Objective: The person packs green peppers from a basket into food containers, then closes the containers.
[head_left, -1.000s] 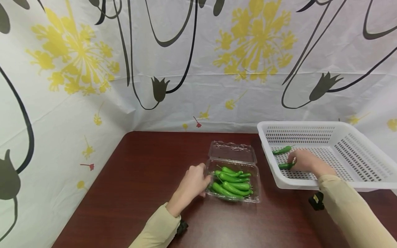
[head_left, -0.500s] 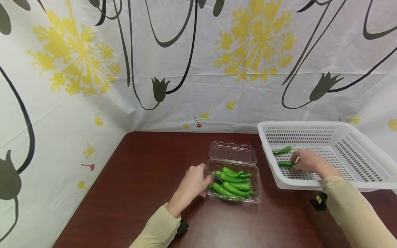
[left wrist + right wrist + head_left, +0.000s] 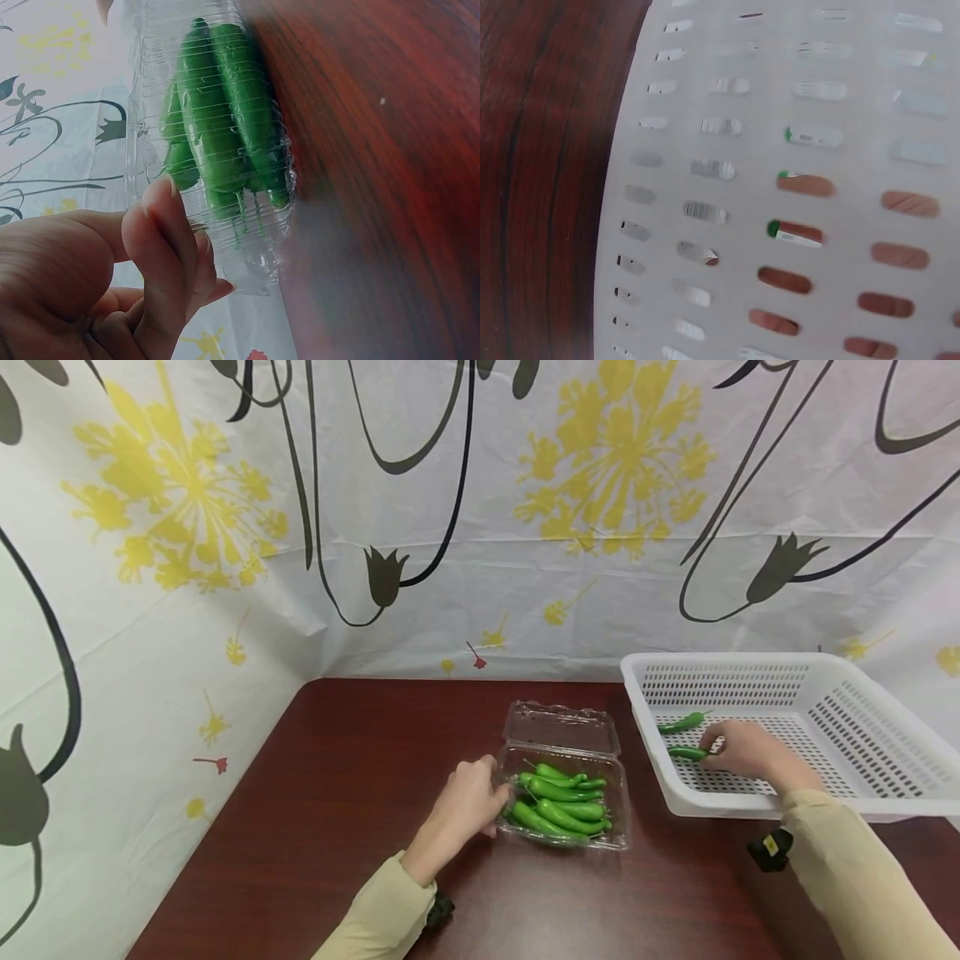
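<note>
My left hand grips the left side of an open clear plastic clamshell container, its thumb and fingers curled at the wall in the left wrist view. Several green chili peppers lie inside the container. Within the white basket, my right hand pinches one end of a green chili pepper low over the basket floor. Another green chili pepper lies just behind it. In the right wrist view, the perforated basket wall hides most of that hand, and skin shows through the slots.
The white perforated basket stands on the dark red-brown table, right of the container. The container's lid is folded back. A patterned cloth hangs behind and to the left of the table.
My right hand has shifted slightly right, and the chili pepper at its fingertips has moved a little toward the back of the basket. The left hand has stayed on the container.
</note>
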Tool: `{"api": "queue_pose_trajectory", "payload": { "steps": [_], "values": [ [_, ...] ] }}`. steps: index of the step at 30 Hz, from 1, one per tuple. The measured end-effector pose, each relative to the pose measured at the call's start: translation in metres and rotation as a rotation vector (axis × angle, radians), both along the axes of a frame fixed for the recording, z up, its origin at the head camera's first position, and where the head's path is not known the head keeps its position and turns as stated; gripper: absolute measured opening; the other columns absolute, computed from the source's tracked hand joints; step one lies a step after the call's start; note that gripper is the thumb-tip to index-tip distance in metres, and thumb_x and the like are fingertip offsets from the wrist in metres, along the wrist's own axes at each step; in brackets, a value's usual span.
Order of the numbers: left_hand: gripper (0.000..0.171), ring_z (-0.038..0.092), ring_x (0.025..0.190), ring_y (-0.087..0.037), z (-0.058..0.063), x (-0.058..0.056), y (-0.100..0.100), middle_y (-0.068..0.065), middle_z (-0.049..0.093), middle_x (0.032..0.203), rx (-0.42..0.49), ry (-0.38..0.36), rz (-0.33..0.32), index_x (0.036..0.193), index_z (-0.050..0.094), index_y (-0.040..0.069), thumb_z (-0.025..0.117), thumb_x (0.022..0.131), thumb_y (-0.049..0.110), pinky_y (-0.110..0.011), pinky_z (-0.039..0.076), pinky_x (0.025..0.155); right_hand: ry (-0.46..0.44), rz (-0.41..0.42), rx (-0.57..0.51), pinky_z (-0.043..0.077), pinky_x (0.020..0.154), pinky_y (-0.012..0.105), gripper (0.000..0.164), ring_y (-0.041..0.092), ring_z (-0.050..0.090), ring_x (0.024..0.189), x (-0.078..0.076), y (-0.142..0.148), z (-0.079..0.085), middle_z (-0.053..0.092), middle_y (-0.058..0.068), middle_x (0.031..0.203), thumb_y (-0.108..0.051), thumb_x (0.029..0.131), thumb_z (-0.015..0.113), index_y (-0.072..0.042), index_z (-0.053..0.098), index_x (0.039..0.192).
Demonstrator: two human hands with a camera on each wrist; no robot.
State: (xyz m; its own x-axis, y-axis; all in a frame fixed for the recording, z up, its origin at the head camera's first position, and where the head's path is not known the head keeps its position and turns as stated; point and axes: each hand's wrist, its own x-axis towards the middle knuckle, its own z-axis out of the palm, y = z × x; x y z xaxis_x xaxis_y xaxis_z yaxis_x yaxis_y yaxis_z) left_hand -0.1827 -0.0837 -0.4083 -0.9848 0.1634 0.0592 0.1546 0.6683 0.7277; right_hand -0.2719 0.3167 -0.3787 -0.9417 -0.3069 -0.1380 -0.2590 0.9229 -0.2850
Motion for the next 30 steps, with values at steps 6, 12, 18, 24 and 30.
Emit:
{"api": "queue_pose_trajectory", "payload": {
  "steps": [6, 12, 18, 24, 30],
  "values": [
    [0.031, 0.055, 0.033, -0.007, -0.001, 0.0, 0.0, -0.003, 0.055, 0.059, 0.0, -0.003, 0.0, 0.119, 0.06, -0.009, 0.068, 0.093, 0.006, -0.025, 0.048, 0.037, 0.049, 0.02, -0.019, 0.054, 0.07, 0.049, 0.023, 0.029, 0.066, 0.078, 0.004, 0.001, -0.002, 0.07, 0.014, 0.085, -0.013, 0.081, 0.079, 0.003, 0.071, 0.095],
    [0.031, 0.055, 0.033, -0.008, 0.0, 0.0, 0.0, -0.003, 0.055, 0.059, 0.008, 0.0, -0.001, 0.118, 0.06, -0.01, 0.068, 0.092, 0.005, -0.025, 0.048, 0.037, 0.099, 0.022, -0.04, 0.05, 0.066, 0.042, 0.021, 0.021, 0.061, 0.073, 0.008, 0.002, -0.003, 0.07, 0.011, 0.085, -0.014, 0.08, 0.08, 0.001, 0.072, 0.093],
    [0.03, 0.055, 0.033, -0.008, 0.0, 0.0, 0.0, -0.003, 0.055, 0.059, 0.009, -0.006, 0.003, 0.118, 0.06, -0.009, 0.068, 0.093, 0.005, -0.026, 0.048, 0.037, 0.1, -0.002, -0.074, 0.054, 0.067, 0.049, 0.021, 0.032, 0.068, 0.079, 0.012, 0.003, -0.002, 0.071, 0.017, 0.088, -0.015, 0.084, 0.077, 0.001, 0.071, 0.096],
    [0.03, 0.055, 0.033, -0.008, 0.0, 0.0, 0.0, -0.003, 0.055, 0.058, 0.009, 0.0, 0.003, 0.117, 0.06, -0.01, 0.068, 0.093, 0.005, -0.025, 0.048, 0.037, 0.112, -0.017, -0.092, 0.054, 0.07, 0.054, 0.025, 0.038, 0.069, 0.082, 0.015, 0.003, -0.001, 0.072, 0.019, 0.087, -0.016, 0.086, 0.076, 0.003, 0.069, 0.101],
    [0.033, 0.055, 0.033, -0.007, -0.001, -0.001, 0.0, -0.003, 0.055, 0.063, 0.0, 0.011, 0.001, 0.12, 0.059, -0.011, 0.067, 0.092, 0.005, -0.025, 0.048, 0.036, 0.125, -0.032, -0.1, 0.053, 0.069, 0.055, 0.026, 0.036, 0.068, 0.079, 0.021, 0.002, 0.003, 0.072, 0.017, 0.085, -0.018, 0.087, 0.076, 0.003, 0.07, 0.102]
  ]
}}
